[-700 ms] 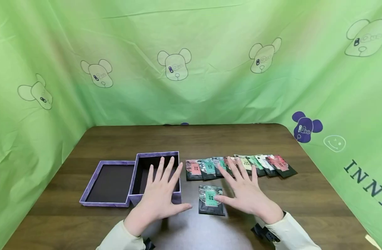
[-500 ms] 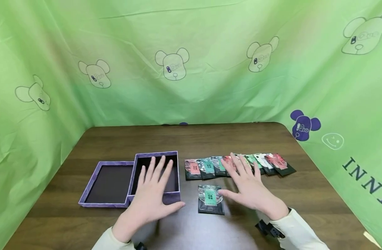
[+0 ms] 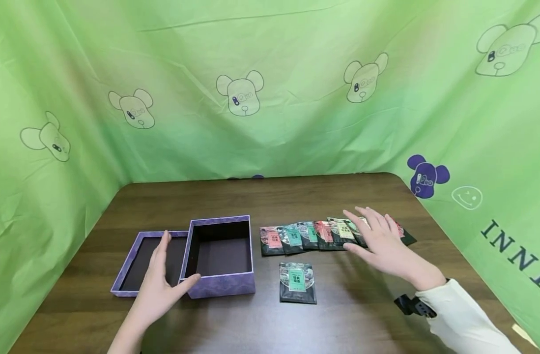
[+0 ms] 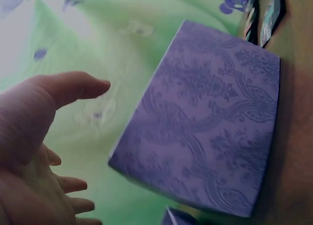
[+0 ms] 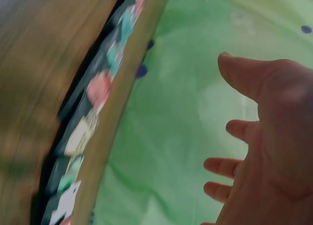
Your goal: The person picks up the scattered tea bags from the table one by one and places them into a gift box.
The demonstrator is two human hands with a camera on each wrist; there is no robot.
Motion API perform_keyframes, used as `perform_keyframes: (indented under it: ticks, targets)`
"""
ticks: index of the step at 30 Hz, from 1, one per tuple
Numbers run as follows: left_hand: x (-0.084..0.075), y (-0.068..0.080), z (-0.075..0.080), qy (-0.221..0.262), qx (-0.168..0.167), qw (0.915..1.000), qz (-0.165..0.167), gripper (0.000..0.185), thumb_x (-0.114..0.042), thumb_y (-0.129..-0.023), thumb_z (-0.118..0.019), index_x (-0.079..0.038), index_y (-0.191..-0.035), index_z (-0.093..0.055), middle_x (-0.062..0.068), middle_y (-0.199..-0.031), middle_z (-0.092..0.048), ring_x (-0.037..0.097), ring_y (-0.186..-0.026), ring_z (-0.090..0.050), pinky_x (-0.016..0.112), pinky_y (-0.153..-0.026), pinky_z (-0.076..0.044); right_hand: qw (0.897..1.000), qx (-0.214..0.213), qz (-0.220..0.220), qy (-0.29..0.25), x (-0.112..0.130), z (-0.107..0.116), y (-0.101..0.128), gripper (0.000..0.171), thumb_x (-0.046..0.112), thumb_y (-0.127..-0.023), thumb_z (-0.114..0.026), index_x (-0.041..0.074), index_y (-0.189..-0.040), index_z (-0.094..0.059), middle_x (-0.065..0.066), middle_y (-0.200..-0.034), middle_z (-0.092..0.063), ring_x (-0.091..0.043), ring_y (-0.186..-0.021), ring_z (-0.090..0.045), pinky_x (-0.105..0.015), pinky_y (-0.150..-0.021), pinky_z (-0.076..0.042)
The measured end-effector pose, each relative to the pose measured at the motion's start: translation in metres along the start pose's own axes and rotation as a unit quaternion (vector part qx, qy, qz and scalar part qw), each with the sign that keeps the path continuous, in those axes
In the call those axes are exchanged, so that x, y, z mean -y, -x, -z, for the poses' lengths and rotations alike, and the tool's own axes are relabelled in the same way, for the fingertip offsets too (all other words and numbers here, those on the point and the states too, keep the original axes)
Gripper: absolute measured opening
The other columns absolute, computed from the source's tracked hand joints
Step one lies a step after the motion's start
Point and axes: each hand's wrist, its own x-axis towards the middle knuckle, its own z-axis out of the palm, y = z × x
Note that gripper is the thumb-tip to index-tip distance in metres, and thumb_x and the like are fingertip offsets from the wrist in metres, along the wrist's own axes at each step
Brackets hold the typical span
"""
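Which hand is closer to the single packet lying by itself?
Roughly a tie, the right perhaps. The lone packet lies between them: left hand beyond the purple box, right hand over the packet row.

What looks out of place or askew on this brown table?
One dark foil packet with a green label lies alone in front of the overlapping row of dark foil packets, apart from it. Otherwise nothing stands out: the open purple patterned box sits upright beside its purple lid, no spills or damage.

R hand open, fingers spread, apart from blurred row of packets on wood table.
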Motion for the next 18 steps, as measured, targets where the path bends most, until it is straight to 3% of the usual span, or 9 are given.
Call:
perform_keyframes:
  ticks: [3, 5, 7, 12, 14, 18]
  targets:
    - [0.008, 0.003, -0.001, 0.063, -0.003, 0.998, 0.006, 0.109, -0.009, -0.08, -0.081, -0.01, -0.16, -0.007, 0.026, -0.156, -0.025, 0.047, -0.142, -0.024, 0.047, -0.111, -0.029, 1.0, -0.008, 0.002, 0.004, -0.014, 0.003, 0.0, 0.064, 0.027, -0.093, -0.068, 0.008, -0.147, -0.039, -0.027, -0.144, -0.035, -0.052, -0.131, -0.03, -0.073, -0.1, -0.016]
    - [0.011, 0.005, -0.003, 0.112, -0.004, 0.9937, 0.006, 0.107, -0.004, -0.082, -0.079, -0.01, -0.16, -0.007, 0.024, -0.156, -0.026, 0.044, -0.142, -0.026, 0.027, -0.109, -0.03, 1.0, -0.009, 0.0, 0.006, -0.022, 0.005, 0.001, 0.061, 0.024, -0.093, -0.068, 0.006, -0.145, -0.04, -0.027, -0.141, -0.037, -0.051, -0.129, -0.031, -0.071, -0.099, -0.018]
    - [0.015, 0.006, -0.007, 0.162, -0.005, 0.9867, 0.006, 0.103, 0.001, -0.083, -0.075, -0.009, -0.16, -0.007, 0.02, -0.156, -0.028, 0.033, -0.143, -0.03, 0.012, -0.103, -0.029, 1.0, -0.012, 0.0, 0.007, -0.033, 0.006, 0.001, 0.06, 0.021, -0.092, -0.069, 0.004, -0.143, -0.041, -0.027, -0.139, -0.039, -0.05, -0.127, -0.033, -0.07, -0.097, -0.021]
    - [0.025, 0.011, -0.018, 0.268, -0.003, 0.9633, -0.002, 0.097, 0.014, -0.086, -0.065, -0.006, -0.159, -0.004, -0.007, -0.15, -0.037, -0.004, -0.133, -0.038, 0.01, -0.1, -0.03, 1.0, -0.002, -0.022, -0.009, -0.06, 0.013, -0.001, 0.057, 0.014, -0.092, -0.068, 0.004, -0.142, -0.042, -0.026, -0.137, -0.041, -0.05, -0.125, -0.034, -0.068, -0.091, -0.025]
    - [0.029, 0.012, -0.022, 0.293, 0.003, 0.9559, -0.007, 0.098, 0.015, -0.087, -0.063, -0.006, -0.159, -0.001, -0.012, -0.148, -0.037, -0.009, -0.131, -0.037, 0.01, -0.1, -0.029, 0.999, 0.008, -0.038, -0.015, -0.072, 0.016, -0.002, 0.055, 0.014, -0.093, -0.067, 0.004, -0.141, -0.042, -0.027, -0.137, -0.04, -0.051, -0.124, -0.034, -0.067, -0.088, -0.027]
    - [0.033, 0.013, -0.028, 0.322, 0.011, 0.9466, -0.008, 0.098, 0.014, -0.089, -0.06, -0.009, -0.159, 0.004, -0.006, -0.151, -0.034, -0.009, -0.131, -0.035, 0.01, -0.101, -0.028, 0.997, 0.039, -0.07, -0.018, -0.094, 0.022, 0.0, 0.056, 0.016, -0.094, -0.067, -0.001, -0.141, -0.041, -0.032, -0.138, -0.038, -0.054, -0.122, -0.034, -0.067, -0.086, -0.029]
